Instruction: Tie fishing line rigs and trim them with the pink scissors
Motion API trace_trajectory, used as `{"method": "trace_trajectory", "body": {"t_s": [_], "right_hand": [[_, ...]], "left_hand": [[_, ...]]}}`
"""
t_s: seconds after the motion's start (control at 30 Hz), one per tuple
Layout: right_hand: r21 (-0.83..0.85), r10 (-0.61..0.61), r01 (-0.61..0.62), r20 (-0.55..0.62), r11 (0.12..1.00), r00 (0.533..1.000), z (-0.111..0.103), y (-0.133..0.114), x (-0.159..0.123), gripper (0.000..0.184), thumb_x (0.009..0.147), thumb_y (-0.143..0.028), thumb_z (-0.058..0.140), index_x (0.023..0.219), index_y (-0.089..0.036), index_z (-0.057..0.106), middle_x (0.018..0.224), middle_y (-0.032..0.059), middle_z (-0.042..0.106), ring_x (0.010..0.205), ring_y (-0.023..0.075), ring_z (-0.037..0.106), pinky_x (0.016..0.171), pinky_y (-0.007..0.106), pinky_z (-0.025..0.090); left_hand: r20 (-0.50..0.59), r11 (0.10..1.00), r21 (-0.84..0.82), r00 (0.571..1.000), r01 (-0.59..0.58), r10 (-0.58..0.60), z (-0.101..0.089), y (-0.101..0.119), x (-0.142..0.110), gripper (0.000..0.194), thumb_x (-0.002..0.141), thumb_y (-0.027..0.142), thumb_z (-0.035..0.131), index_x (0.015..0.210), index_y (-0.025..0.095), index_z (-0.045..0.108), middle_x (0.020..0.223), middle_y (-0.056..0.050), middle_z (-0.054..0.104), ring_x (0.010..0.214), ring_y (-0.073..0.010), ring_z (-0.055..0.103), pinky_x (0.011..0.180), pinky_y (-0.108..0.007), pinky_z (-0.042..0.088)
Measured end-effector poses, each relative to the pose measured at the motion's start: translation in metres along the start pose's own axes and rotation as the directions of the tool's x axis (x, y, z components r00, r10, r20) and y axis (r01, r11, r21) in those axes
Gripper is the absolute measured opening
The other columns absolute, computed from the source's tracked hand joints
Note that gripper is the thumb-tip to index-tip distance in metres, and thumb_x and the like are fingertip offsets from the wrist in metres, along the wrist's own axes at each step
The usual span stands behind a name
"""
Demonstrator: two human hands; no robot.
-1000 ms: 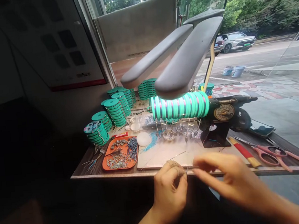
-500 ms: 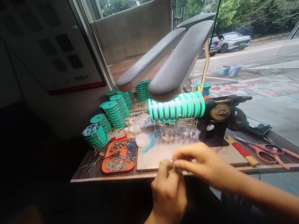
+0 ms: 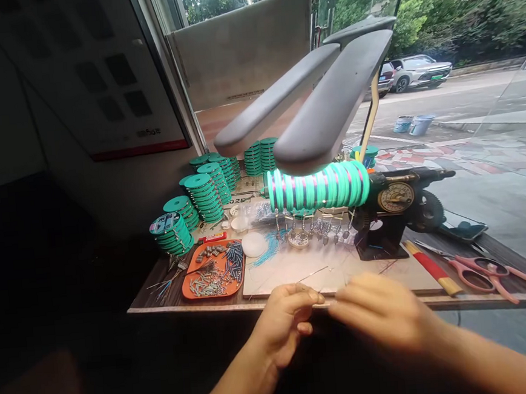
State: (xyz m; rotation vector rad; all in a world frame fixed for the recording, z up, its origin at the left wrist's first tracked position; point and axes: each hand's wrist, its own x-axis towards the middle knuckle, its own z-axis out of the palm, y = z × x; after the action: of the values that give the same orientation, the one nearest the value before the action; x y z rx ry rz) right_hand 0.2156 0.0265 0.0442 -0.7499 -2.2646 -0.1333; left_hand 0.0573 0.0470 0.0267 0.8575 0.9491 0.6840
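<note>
My left hand (image 3: 287, 316) is in front of the table edge, thumb and fingers pinched together. What it pinches is too small to name. Just to its right my right hand (image 3: 384, 315) is smeared by motion; its fingertips point at the left hand's, with a small gap between them. Whether it holds anything does not show. Above the left fingertips a thin dark line (image 3: 314, 273), like a wire or thread, crosses the pale board (image 3: 273, 275). Behind the hands, a row of green spools (image 3: 319, 186) sits on a dark machine (image 3: 393, 202), with small weights hanging underneath.
An orange tray (image 3: 189, 291) of small metal parts lies left of the board. Stacks of green spools (image 3: 203, 198) stand at the back left. Pink scissors (image 3: 482, 271) and a red-and-yellow stick (image 3: 432, 268) lie at right. A grey two-armed lamp (image 3: 333, 106) hangs over the machine.
My hands have moved apart from their close, stacked hold. The left has turned from an upright fist to a pinch; the right has moved right and down. The view has shifted slightly.
</note>
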Motion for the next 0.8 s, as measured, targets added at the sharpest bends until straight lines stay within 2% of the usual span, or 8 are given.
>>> {"method": "trace_trajectory", "body": {"t_s": [0.1, 0.23, 0.33, 0.43, 0.53, 0.63, 0.73, 0.8], "right_hand": [[-0.234, -0.257, 0.254, 0.017, 0.938, 0.966, 0.012, -0.007, -0.014, 0.026, 0.083, -0.004, 0.04, 0.073, -0.007, 0.063, 0.058, 0.0061, 0.056, 0.052, 0.0159, 0.043, 0.048, 0.031, 0.029], [-0.134, -0.235, 0.237, 0.036, 0.962, 0.971, 0.027, -0.011, -0.015, 0.034, 0.085, -0.005, 0.034, 0.064, -0.01, 0.06, 0.056, 0.0049, 0.053, 0.05, 0.0155, 0.041, 0.046, 0.03, 0.029], [0.169, -0.127, 0.112, 0.081, 0.979, 0.989, 0.024, -0.013, -0.009, 0.038, 0.087, -0.006, 0.029, 0.063, -0.012, 0.058, 0.058, 0.0051, 0.055, 0.056, 0.0147, 0.046, 0.051, 0.027, 0.036], [0.471, 0.14, -0.209, 0.178, 0.857, 0.974, 0.014, -0.002, 0.011, 0.026, 0.085, -0.015, 0.04, 0.068, -0.012, 0.06, 0.064, 0.0046, 0.06, 0.061, 0.0132, 0.051, 0.056, 0.024, 0.039], [0.569, 0.431, -0.604, 0.423, 0.558, 0.797, 0.011, 0.018, 0.044, 0.014, 0.077, -0.02, 0.054, 0.065, -0.013, 0.058, 0.06, 0.0008, 0.058, 0.058, 0.0108, 0.051, 0.056, 0.021, 0.041], [0.553, 0.444, -0.689, 0.527, 0.469, 0.725, 0.019, 0.032, 0.067, 0.012, 0.071, -0.019, 0.057, 0.061, -0.012, 0.055, 0.054, -0.001, 0.056, 0.051, 0.0098, 0.05, 0.049, 0.02, 0.04], [0.516, 0.432, -0.677, 0.524, 0.525, 0.734, 0.025, 0.032, 0.068, 0.011, 0.069, -0.017, 0.057, 0.059, -0.012, 0.056, 0.051, -0.0009, 0.056, 0.048, 0.0104, 0.049, 0.045, 0.02, 0.038], [0.488, 0.463, -0.65, 0.458, 0.583, 0.759, 0.02, 0.026, 0.054, 0.006, 0.071, -0.016, 0.056, 0.068, -0.012, 0.059, 0.06, 0.001, 0.059, 0.053, 0.0114, 0.05, 0.05, 0.022, 0.039]], "left_hand": [[0.067, 0.997, -0.041, 0.996, 0.059, -0.056, -0.001, -0.001, 0.003, 0.019, 0.057, 0.025, 0.061, 0.056, 0.016, 0.044, 0.053, 0.007, 0.031, 0.043, -0.0029, 0.018, 0.039, -0.016, 0.01], [0.053, 1.0, -0.026, 0.999, 0.014, -0.012, 0.001, -0.005, 0.002, 0.018, 0.06, 0.025, 0.06, 0.057, 0.016, 0.044, 0.052, 0.008, 0.029, 0.043, -0.0041, 0.021, 0.039, -0.018, 0.013], [-0.033, 0.903, 0.313, 0.946, -0.295, 0.321, 0.001, -0.009, -0.001, 0.014, 0.068, 0.016, 0.058, 0.056, 0.015, 0.05, 0.06, 0.001, 0.043, 0.053, -0.0085, 0.039, 0.046, -0.019, 0.028], [0.126, 0.394, 0.746, 0.694, -0.537, 0.709, -0.003, -0.017, -0.003, 0.015, 0.075, 0.008, 0.05, 0.063, 0.014, 0.056, 0.074, -0.006, 0.053, 0.07, -0.0152, 0.051, 0.061, -0.025, 0.04], [0.313, -0.094, 0.874, 0.405, -0.476, 0.859, -0.009, -0.027, -0.002, 0.019, 0.076, 0.002, 0.046, 0.082, 0.012, 0.061, 0.084, -0.012, 0.058, 0.075, -0.0192, 0.057, 0.065, -0.027, 0.045], [0.432, -0.331, 0.868, 0.233, -0.371, 0.871, -0.012, -0.032, -0.001, 0.022, 0.073, -0.001, 0.049, 0.087, 0.009, 0.063, 0.088, -0.016, 0.062, 0.077, -0.0218, 0.058, 0.066, -0.028, 0.046], [0.431, -0.25, 0.84, 0.312, -0.483, 0.847, -0.01, -0.027, -0.002, 0.022, 0.074, -0.002, 0.048, 0.084, 0.009, 0.064, 0.082, -0.015, 0.064, 0.075, -0.0211, 0.058, 0.067, -0.029, 0.045], [0.238, 0.136, 0.815, 0.54, -0.563, 0.807, -0.007, -0.02, -0.002, 0.017, 0.076, 0.004, 0.048, 0.075, 0.011, 0.063, 0.074, -0.011, 0.061, 0.069, -0.0175, 0.055, 0.063, -0.026, 0.044]]}}
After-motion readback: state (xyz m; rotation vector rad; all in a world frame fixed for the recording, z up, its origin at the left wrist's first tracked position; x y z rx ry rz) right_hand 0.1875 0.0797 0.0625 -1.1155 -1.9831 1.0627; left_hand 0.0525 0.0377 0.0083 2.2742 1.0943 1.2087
